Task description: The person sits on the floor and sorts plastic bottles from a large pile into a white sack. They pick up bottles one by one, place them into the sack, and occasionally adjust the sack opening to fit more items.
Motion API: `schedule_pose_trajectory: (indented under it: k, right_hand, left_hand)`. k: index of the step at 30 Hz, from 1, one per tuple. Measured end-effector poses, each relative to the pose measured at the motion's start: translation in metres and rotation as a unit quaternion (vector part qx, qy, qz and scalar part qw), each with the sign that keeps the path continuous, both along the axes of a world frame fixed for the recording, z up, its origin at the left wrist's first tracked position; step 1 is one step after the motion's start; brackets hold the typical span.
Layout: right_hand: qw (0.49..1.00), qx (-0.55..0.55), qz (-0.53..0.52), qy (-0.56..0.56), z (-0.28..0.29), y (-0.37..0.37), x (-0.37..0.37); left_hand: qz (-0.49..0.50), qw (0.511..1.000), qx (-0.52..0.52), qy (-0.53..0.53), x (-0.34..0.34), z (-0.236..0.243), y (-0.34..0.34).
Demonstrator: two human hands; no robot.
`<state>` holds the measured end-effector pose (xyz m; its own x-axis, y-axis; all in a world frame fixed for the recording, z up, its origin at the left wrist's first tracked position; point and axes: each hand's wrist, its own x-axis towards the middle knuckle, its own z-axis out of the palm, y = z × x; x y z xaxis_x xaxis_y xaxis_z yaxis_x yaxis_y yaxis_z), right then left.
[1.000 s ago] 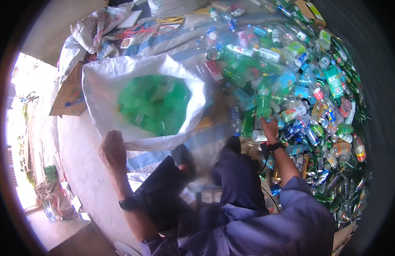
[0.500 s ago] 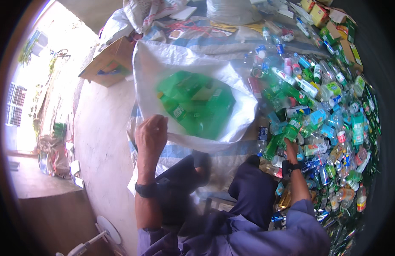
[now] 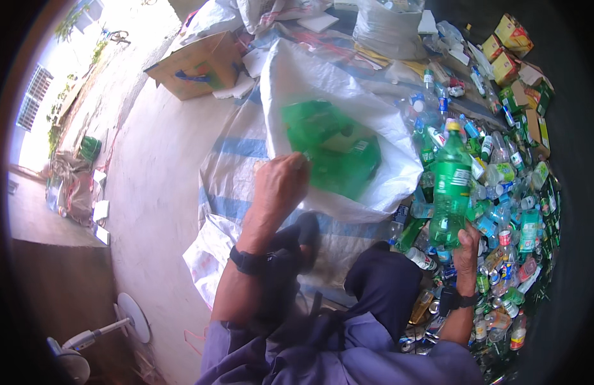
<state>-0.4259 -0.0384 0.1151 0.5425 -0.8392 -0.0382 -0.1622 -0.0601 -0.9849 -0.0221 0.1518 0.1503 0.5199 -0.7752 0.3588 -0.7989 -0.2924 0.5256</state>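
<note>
A large white woven sack [image 3: 392, 163] lies with its mouth spread wide, showing several green plastic bottles [image 3: 335, 138] inside, somewhat blurred. My left hand [image 3: 281, 186] is closed in a fist on the sack's near left rim. In my right hand [image 3: 465, 250] is a green plastic bottle [image 3: 452, 183] with a yellow cap, gripped near its base and held upright, cap away from me. It is to the right of the sack, over a big heap of mixed bottles and cans [image 3: 502, 221].
Cardboard boxes stand behind the sack: an open one [image 3: 201, 67] at the far left and colourful cartons [image 3: 512, 38] at the far right. A filled translucent sack [image 3: 390, 32] stands at the back. A striped tarp [image 3: 229, 151] covers the floor; a white fan-like object [image 3: 133, 317] is lower left.
My right hand has lifted a green bottle out of the heap. My left hand still grips the sack rim, and the whole view has shifted, putting the sack farther right.
</note>
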Motion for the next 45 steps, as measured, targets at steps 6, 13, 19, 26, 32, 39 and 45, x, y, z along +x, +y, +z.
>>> schedule_pose_trajectory:
  k: [6, 13, 19, 26, 32, 39, 45]
  right_hand:
    - [0.949, -0.081, 0.255, 0.164, 0.083, -0.010, 0.118]
    - [0.813, -0.328, 0.165, 0.452, 0.025, -0.053, 0.237]
    - [0.771, -0.440, 0.021, 0.461, 0.008, -0.087, 0.258]
    - [0.805, -0.319, 0.102, 0.490, 0.010, -0.084, 0.268]
    - [0.824, -0.328, 0.069, 0.457, -0.028, -0.110, 0.306]
    - [0.882, -0.290, 0.110, 0.354, -0.091, -0.154, 0.315]
    - [0.821, -0.362, 0.145, 0.417, -0.052, -0.136, 0.305]
  left_hand:
    - [-0.030, 0.999, 0.013, 0.034, -0.005, 0.001, 0.000]
    - [-0.047, 0.998, 0.031, 0.030, -0.006, 0.003, 0.004]
    - [-0.047, 0.996, 0.018, 0.072, -0.001, 0.008, 0.015]
    - [-0.068, 0.996, 0.008, 0.055, -0.001, 0.014, 0.019]
    - [-0.090, 0.994, -0.021, 0.057, -0.001, 0.016, 0.019]
    - [-0.081, 0.995, 0.010, 0.052, -0.002, 0.019, 0.019]
    - [-0.119, 0.992, 0.030, 0.038, -0.002, 0.025, 0.021]
